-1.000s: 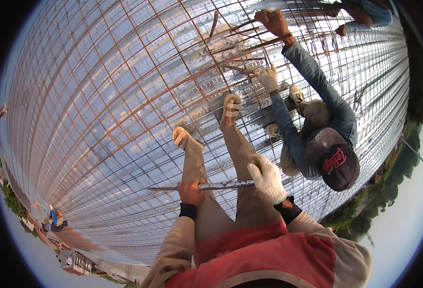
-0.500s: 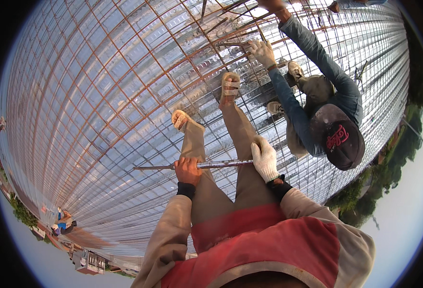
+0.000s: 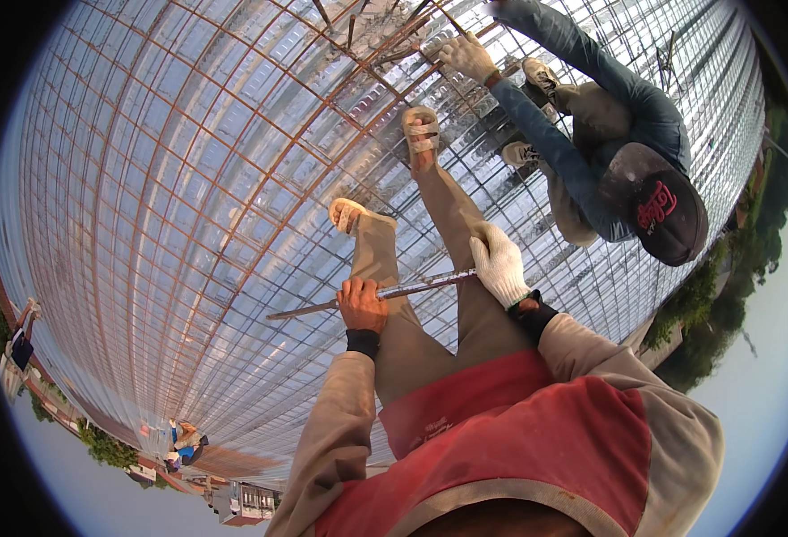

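Note:
My bare left hand (image 3: 363, 304) is wrapped round a long, slim metal bar (image 3: 425, 285) in front of my thighs. The bar's thin, brownish left end sticks out past my fist. At its other end my right hand (image 3: 501, 267), in a white knitted glove, is closed round it. The bar slants slightly, its right end farther from me, and touches nothing else that I can make out. Beneath my sandalled feet lies a grid of rusty rebar (image 3: 260, 148) over shiny ribbed metal decking (image 3: 99, 259).
A co-worker in a dark cap (image 3: 653, 204) squats close on my right, a gloved hand (image 3: 468, 59) at the rebar ahead. Short bars stand up around a rough opening (image 3: 381, 25) at the far edge. Other people (image 3: 184, 445) are distant on the left. Trees (image 3: 725, 304) line the right side.
My view has turned a little. The bar has tilted, its right end now farther from me, with both hands still on it. The co-worker's gloved hand has shifted along the rebar.

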Tool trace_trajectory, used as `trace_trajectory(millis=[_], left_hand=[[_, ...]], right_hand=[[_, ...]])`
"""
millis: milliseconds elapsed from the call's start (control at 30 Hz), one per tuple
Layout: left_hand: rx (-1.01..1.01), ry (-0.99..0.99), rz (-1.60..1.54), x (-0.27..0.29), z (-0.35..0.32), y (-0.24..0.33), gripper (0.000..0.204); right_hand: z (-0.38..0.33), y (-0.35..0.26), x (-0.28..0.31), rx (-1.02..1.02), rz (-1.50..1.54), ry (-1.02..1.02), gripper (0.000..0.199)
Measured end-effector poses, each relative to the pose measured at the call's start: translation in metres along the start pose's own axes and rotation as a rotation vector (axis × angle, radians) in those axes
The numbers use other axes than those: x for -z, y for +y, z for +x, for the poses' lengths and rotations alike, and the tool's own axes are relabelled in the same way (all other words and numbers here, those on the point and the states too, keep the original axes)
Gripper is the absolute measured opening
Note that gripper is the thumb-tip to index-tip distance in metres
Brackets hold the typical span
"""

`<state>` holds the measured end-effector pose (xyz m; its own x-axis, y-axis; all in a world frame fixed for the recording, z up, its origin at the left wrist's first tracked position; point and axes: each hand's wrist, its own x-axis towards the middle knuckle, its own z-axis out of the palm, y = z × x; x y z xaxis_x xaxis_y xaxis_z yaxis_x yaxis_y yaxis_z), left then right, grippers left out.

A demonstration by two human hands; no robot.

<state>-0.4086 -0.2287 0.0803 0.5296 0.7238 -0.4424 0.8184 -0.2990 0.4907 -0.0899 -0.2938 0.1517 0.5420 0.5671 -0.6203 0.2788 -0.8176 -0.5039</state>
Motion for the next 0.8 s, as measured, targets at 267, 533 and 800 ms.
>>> trace_trajectory(millis=[267, 533, 800], left_hand=[[-0.004, -0.040, 0.005, 0.001, 0.009, 0.000, 0.020], [0.012, -0.059, 0.041, -0.005, 0.013, 0.005, 0.018], [0.046, -0.041, 0.037, -0.009, 0.016, 0.013, 0.017]], right_hand=[[0.004, 0.013, -0.005, -0.018, -0.044, 0.027, 0.033], [0.011, 0.017, -0.001, -0.043, -0.058, -0.002, 0.033], [0.019, 0.018, 0.004, -0.060, -0.043, -0.018, 0.036]])
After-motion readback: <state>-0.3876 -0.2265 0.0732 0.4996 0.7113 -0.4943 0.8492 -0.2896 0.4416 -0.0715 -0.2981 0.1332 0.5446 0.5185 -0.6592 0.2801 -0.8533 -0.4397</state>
